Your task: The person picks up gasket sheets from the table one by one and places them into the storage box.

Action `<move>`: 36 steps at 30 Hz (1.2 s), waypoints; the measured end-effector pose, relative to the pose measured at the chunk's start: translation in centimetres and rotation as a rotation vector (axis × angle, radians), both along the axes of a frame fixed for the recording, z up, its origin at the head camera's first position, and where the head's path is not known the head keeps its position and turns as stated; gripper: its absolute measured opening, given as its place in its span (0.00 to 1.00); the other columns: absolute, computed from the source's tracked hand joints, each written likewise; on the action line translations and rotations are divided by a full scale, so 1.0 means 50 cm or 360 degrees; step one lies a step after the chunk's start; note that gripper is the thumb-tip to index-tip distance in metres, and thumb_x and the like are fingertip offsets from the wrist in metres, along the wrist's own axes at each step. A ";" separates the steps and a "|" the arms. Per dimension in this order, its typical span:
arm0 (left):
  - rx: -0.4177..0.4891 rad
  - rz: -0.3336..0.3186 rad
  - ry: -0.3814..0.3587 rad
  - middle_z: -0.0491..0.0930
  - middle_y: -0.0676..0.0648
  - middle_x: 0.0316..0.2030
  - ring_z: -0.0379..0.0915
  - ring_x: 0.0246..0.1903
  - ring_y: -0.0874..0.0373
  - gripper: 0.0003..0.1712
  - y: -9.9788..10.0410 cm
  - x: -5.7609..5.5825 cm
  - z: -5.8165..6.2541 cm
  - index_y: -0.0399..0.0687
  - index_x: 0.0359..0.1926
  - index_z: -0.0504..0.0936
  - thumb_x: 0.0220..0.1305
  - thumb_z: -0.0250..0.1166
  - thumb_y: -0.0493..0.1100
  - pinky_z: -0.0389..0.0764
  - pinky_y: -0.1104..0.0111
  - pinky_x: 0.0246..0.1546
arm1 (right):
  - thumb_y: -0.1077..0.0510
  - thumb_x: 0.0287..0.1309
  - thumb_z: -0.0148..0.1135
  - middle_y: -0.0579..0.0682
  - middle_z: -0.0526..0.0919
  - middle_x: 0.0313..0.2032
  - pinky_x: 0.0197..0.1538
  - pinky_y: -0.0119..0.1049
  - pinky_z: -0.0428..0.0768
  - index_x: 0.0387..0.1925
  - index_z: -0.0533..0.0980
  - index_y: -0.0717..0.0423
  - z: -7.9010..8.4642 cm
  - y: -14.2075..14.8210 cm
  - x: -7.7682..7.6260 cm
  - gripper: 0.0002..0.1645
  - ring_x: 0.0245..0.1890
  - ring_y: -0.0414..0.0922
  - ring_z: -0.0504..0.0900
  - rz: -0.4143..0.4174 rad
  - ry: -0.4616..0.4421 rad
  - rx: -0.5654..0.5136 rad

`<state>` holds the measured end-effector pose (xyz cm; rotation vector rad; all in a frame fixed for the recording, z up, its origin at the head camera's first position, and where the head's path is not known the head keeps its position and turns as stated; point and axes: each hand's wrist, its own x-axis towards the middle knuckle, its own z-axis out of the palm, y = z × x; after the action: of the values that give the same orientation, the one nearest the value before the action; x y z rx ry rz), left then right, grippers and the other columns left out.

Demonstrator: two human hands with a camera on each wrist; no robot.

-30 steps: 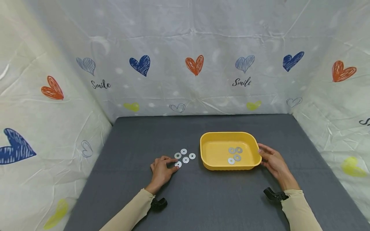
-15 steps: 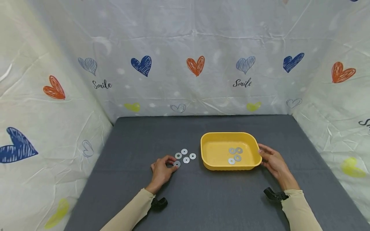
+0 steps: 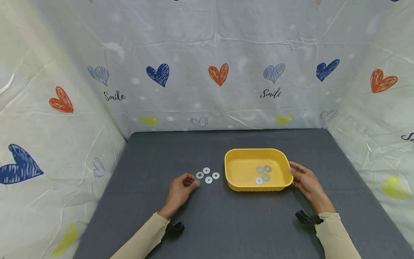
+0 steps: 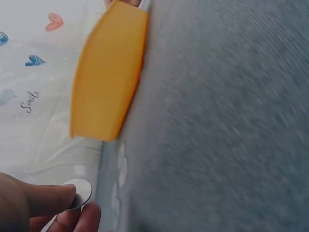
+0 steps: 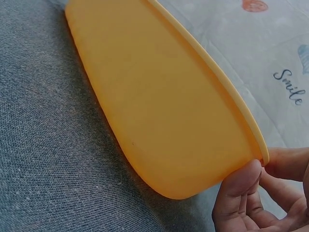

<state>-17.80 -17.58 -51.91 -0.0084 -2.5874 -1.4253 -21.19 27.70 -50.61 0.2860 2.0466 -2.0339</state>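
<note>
My left hand [image 3: 179, 190] pinches a flat metal washer [image 4: 84, 190] between thumb and fingertips; the left wrist view shows its round edge standing out past the thumb. Just beyond that hand, several more washers [image 3: 208, 180] lie in a loose cluster on the dark cloth. A yellow plastic tray [image 3: 255, 188] with rounded corners stands to their right. Inside it, toward its right half, lie several washers [image 3: 266, 177]. At the tray's right end my right hand [image 3: 307, 184] holds the rim, its thumb [image 5: 241, 180] against the outer wall.
The dark grey cloth [image 3: 239, 223] covers the table. Pale sheets printed with hearts hang at the back [image 3: 184, 97] and along both sides, close to the table's edges. Each wrist wears a black device, the left one [image 3: 175, 228] and the right one [image 3: 307, 218].
My left hand has picked up the nearest washer of the cluster, tilted it and drawn slightly back from the others. The right hand and the tray stay where they were.
</note>
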 end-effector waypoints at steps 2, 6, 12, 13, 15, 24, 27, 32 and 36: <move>0.0053 -0.0029 0.0008 0.84 0.47 0.31 0.80 0.31 0.60 0.07 0.005 0.002 0.008 0.46 0.35 0.84 0.55 0.73 0.37 0.79 0.74 0.35 | 0.50 0.70 0.57 0.32 0.78 0.45 0.39 0.31 0.80 0.74 0.58 0.53 0.000 0.000 0.000 0.36 0.39 0.34 0.80 -0.0002 0.0002 -0.0012; 0.0155 -0.0072 -0.0001 0.83 0.44 0.33 0.82 0.31 0.58 0.07 0.016 0.008 0.025 0.43 0.36 0.83 0.56 0.72 0.35 0.81 0.74 0.33 | 0.51 0.70 0.57 0.33 0.78 0.45 0.40 0.31 0.81 0.74 0.58 0.54 0.000 -0.001 0.002 0.36 0.40 0.34 0.81 -0.0003 0.0017 -0.0032; 0.0292 -0.0140 -0.0067 0.82 0.41 0.34 0.82 0.28 0.56 0.07 0.031 0.008 0.042 0.41 0.37 0.83 0.57 0.71 0.33 0.81 0.72 0.25 | 0.50 0.69 0.57 0.33 0.77 0.47 0.42 0.32 0.82 0.74 0.56 0.55 -0.001 0.008 0.004 0.38 0.42 0.33 0.81 0.0012 0.0057 -0.0035; 0.0305 -0.0150 -0.0083 0.82 0.41 0.34 0.82 0.28 0.55 0.07 0.031 0.008 0.045 0.42 0.37 0.83 0.57 0.71 0.33 0.82 0.71 0.25 | 0.50 0.69 0.57 0.33 0.77 0.47 0.42 0.32 0.82 0.74 0.57 0.56 -0.001 0.009 0.004 0.38 0.43 0.33 0.81 0.0007 0.0064 -0.0027; 0.0346 -0.0170 -0.0121 0.81 0.41 0.35 0.83 0.29 0.52 0.07 0.033 0.009 0.053 0.42 0.38 0.83 0.58 0.71 0.34 0.83 0.67 0.26 | 0.49 0.70 0.57 0.34 0.77 0.48 0.43 0.32 0.82 0.74 0.57 0.56 -0.002 0.008 0.004 0.38 0.43 0.34 0.81 0.0012 0.0075 -0.0002; 0.0492 -0.0251 -0.0236 0.80 0.42 0.38 0.85 0.36 0.43 0.10 0.036 0.007 0.092 0.41 0.44 0.82 0.61 0.69 0.36 0.86 0.53 0.36 | 0.51 0.71 0.56 0.33 0.78 0.47 0.42 0.32 0.82 0.74 0.57 0.55 -0.005 0.002 -0.001 0.36 0.42 0.34 0.82 -0.0001 0.0047 -0.0007; 0.0565 -0.0281 -0.0259 0.80 0.41 0.39 0.85 0.38 0.43 0.12 0.039 0.004 0.103 0.38 0.46 0.82 0.61 0.69 0.35 0.87 0.52 0.38 | 0.51 0.71 0.55 0.33 0.78 0.47 0.42 0.31 0.82 0.74 0.57 0.55 -0.005 0.001 -0.001 0.36 0.42 0.33 0.82 -0.0002 0.0059 -0.0007; 0.0597 -0.0301 -0.0294 0.80 0.40 0.41 0.85 0.38 0.46 0.13 0.047 -0.002 0.121 0.41 0.47 0.83 0.61 0.69 0.36 0.87 0.58 0.38 | 0.50 0.70 0.56 0.33 0.77 0.47 0.42 0.32 0.83 0.75 0.56 0.55 -0.002 0.002 0.001 0.38 0.43 0.33 0.82 0.0013 0.0074 -0.0004; 0.0547 -0.0320 -0.0292 0.81 0.42 0.41 0.84 0.35 0.53 0.12 0.055 -0.005 0.135 0.44 0.47 0.84 0.62 0.68 0.36 0.87 0.60 0.37 | 0.50 0.70 0.56 0.33 0.78 0.47 0.42 0.32 0.83 0.75 0.56 0.56 -0.002 0.003 0.002 0.38 0.43 0.33 0.82 0.0023 0.0070 -0.0010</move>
<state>-18.05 -14.84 -45.15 -0.0964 -2.4990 -2.0157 -21.11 27.83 -50.71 0.2262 2.0616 -2.0554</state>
